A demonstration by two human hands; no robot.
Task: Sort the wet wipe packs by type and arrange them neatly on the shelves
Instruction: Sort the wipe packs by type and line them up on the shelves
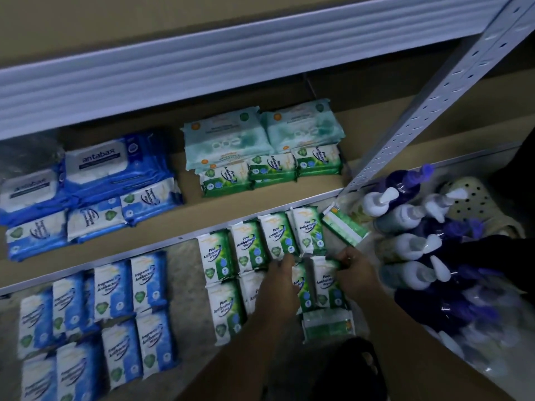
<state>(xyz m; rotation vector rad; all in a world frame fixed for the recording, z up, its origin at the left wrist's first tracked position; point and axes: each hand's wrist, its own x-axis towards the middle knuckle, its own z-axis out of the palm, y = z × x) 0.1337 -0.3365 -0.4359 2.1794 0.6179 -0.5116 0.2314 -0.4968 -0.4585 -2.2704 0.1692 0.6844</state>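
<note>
Mostly sorted, I judge: blue packs (115, 314) lie grouped beyond the left hand (282, 273), which, like the right hand (357, 270), grips green packs (328, 282) needing alignment.

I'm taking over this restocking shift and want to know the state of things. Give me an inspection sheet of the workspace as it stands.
Surface: cardboard-lined shelf above a speckled grey lower level; both carry packs.
Job's things: on the shelf, antabax packs, blue Fragrance packs, pale teal packs, green Pine packs; below, blue Fragrance rows and green Pine rows.
Clutter: one tilted green pack at the row's right end; a sideways green pack in front; bagged pump bottles; a perforated clog.
Hands: left hand grips a Pine pack; right hand grips the next Pine pack.
Cables: nothing seen.
Surroundings: slotted white upright, white beam overhead, dim light.
</note>
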